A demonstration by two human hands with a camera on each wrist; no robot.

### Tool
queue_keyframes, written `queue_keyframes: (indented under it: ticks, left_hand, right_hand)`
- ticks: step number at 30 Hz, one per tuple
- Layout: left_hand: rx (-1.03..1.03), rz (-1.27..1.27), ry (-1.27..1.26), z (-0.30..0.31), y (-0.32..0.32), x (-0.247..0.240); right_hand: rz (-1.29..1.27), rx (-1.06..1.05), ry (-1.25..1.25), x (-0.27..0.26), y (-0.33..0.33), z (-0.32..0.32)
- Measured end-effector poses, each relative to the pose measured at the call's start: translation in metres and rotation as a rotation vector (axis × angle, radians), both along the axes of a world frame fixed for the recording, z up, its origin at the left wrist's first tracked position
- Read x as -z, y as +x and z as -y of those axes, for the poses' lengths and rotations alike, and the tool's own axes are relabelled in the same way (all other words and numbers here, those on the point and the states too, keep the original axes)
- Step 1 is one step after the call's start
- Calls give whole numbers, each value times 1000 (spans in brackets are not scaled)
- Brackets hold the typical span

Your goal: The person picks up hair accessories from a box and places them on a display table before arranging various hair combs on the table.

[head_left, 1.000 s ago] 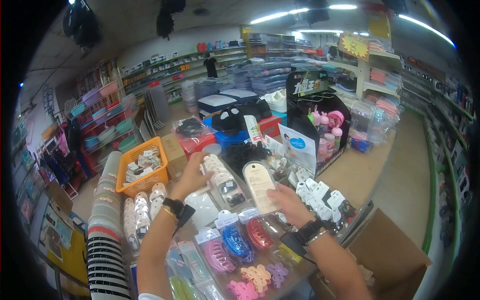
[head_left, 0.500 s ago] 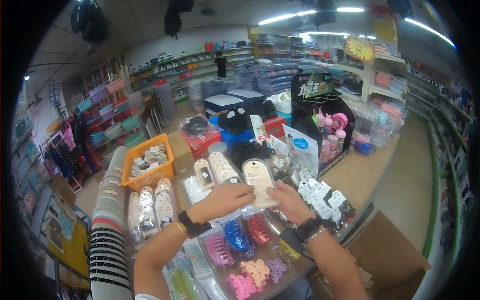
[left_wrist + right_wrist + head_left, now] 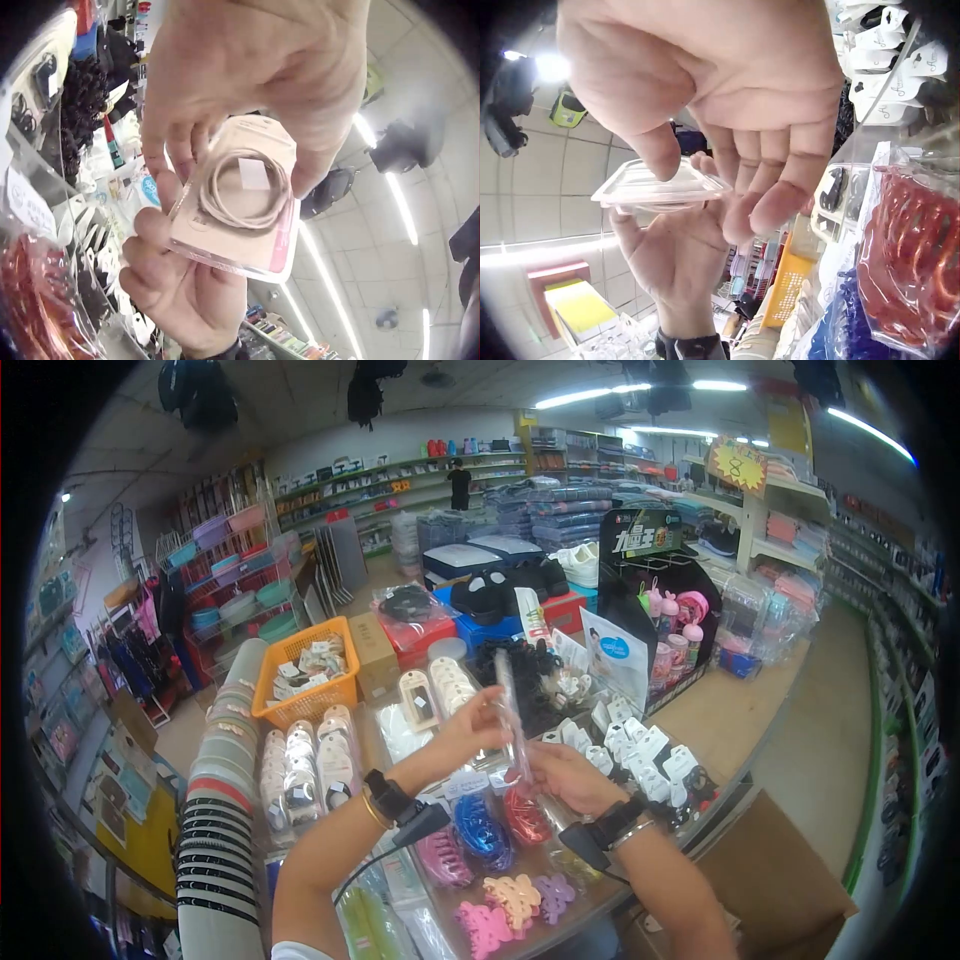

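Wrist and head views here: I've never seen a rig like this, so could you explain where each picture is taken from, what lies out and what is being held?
There is no robot: a person works with two bare hands, wearing one camera on the head and one on each wrist.

The head view looks forward and down at a shop display. On it lie wrapped blue and red hair claws, an unwrapped peach hair claw and an orange basket.

The left hand and right hand together hold a clear package. The left wrist view shows its front, with thin pale loops inside; the right wrist view shows it nearly edge-on.
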State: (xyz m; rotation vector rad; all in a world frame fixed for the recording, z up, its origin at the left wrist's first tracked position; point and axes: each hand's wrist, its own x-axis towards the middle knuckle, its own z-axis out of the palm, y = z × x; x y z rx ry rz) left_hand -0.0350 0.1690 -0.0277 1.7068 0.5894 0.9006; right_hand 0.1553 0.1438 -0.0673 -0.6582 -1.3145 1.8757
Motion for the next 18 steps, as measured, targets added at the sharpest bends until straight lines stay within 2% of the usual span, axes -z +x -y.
queue_keyframes:
  ticks: [2, 4, 6, 7, 9, 14, 16, 18]
  left_hand:
    - [-434, -13, -115, -14, -14, -5]
    - [-582, -27, -149, -39, -41, -13]
    - [-839, -322, -46, -60, -67, -13]
    - [-840, -325, -46, -68, -77, -11]
    - [-1022, -794, -44, -80, -93, 3]
    - [-1017, -1045, 108, -119, -110, 59]
    - [-884, -1302, 104, -119, -96, 59]
    - [-898, -1322, 87, -131, -95, 82]
  right_hand:
    - [25, 104, 31, -3, 1, 3]
    - [12, 175, 25, 0, 6, -3]
    - [-5, 245, 20, 1, 10, -8]
    - [-25, 269, 20, 2, 12, -10]
    - [-41, 291, 9, 4, 14, -6]
    - [-54, 280, 2, -1, 13, -1]
    - [-54, 289, 5, -3, 14, 1]
    - [-92, 276, 16, 0, 15, 0]
